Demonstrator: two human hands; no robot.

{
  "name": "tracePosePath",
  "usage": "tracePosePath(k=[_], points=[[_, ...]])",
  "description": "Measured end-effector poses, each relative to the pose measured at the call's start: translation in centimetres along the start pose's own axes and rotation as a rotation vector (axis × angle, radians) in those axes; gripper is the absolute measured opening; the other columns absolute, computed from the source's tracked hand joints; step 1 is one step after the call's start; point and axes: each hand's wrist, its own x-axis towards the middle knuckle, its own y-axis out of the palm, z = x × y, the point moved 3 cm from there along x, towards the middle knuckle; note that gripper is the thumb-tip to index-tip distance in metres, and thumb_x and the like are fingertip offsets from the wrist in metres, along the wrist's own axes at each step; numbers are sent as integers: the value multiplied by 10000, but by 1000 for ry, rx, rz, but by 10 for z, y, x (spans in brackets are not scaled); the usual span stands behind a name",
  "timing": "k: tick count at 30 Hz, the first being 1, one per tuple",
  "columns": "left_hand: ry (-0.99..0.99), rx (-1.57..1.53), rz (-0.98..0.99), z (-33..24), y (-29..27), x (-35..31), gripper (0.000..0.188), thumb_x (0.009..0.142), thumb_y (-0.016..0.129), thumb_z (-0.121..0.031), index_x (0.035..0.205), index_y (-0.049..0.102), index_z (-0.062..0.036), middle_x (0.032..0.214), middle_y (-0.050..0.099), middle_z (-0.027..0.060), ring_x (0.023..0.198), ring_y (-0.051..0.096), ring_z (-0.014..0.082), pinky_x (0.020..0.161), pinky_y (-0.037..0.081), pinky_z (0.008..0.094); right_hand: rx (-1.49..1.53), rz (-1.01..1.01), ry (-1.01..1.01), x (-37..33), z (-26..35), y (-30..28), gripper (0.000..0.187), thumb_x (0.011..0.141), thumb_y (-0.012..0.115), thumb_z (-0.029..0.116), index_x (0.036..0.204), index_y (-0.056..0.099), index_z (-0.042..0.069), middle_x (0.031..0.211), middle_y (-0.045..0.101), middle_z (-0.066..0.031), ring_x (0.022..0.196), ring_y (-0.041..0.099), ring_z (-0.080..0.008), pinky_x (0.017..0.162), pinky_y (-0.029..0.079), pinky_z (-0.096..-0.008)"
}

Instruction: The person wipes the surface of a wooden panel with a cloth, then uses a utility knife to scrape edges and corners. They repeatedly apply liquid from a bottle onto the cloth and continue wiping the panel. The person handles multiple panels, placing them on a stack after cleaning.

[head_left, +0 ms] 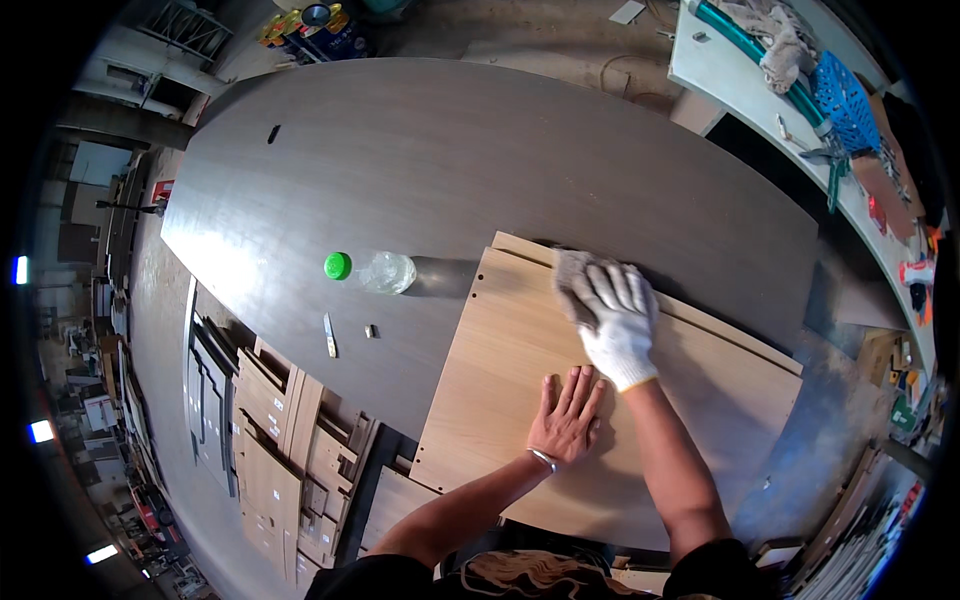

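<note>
A light wood-grain panel (pixel 490 370) with small dark holes along its left edge lies in front of me on the dark table. My left hand (pixel 565 420), bare and with a bracelet at the wrist, rests flat on the panel with its fingers stretched out. Farther off, my right hand (pixel 622 325) wears a white knit glove and presses a greyish-brown rag (pixel 573 280) onto the panel's far edge, beside a long groove. Part of the rag is hidden under the gloved fingers.
On the dark table (pixel 450 150), left of the panel, lie a clear bottle (pixel 385 272) with a green cap, a cutter knife (pixel 330 335) and a small metallic piece (pixel 372 331). Stacked wooden panels (pixel 270 450) stand at lower left. A white workbench (pixel 720 60) holds a blue basket (pixel 845 100).
</note>
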Motion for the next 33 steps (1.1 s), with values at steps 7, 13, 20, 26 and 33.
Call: tracePosePath(k=[7, 13, 20, 26, 33], points=[[45, 21, 3, -2, 9, 6, 698, 945, 551, -385, 1564, 398, -100, 1637, 349, 200, 1541, 287, 390, 1211, 190, 694, 256, 128, -120, 109, 70, 70, 372, 956, 609, 436, 1212, 749, 206, 1332, 678, -58, 1373, 511, -299, 1251, 234, -504], [-35, 25, -16, 2, -2, -1, 705, 944, 536, -398, 1569, 405, -100, 1671, 301, 208, 1549, 283, 388, 1209, 204, 687, 93, 64, -257, -3, -30, 28, 347, 895, 714, 324, 1204, 742, 170, 1389, 663, -76, 1321, 577, -278, 1246, 283, -468], [-6, 17, 5, -4, 6, 2, 718, 903, 561, -398, 1543, 445, -92, 1656, 326, 219, 1533, 308, 416, 1203, 203, 699, 180, 256, -179, 116, 57, 84, 409, 947, 555, 230, 1339, 669, 195, 1475, 602, 13, 1449, 442, -224, 1238, 271, -428], [-37, 33, -35, 9, -3, 3, 736, 911, 556, -405, 1566, 410, -102, 1671, 301, 209, 1551, 281, 392, 1218, 183, 685, 27, 133, -246, 2, -52, 29, 382, 971, 592, 332, 1305, 696, 176, 1432, 624, -37, 1433, 475, -239, 1219, 315, -452], [8, 79, -38, 2, 23, 1, 728, 926, 538, -453, 1538, 433, -74, 1632, 341, 252, 1524, 291, 460, 1212, 161, 711, 194, 146, -67, 92, 44, 75, 300, 886, 584, 290, 1124, 764, 262, 1309, 687, -5, 1369, 488, -235, 1151, 341, -505]])
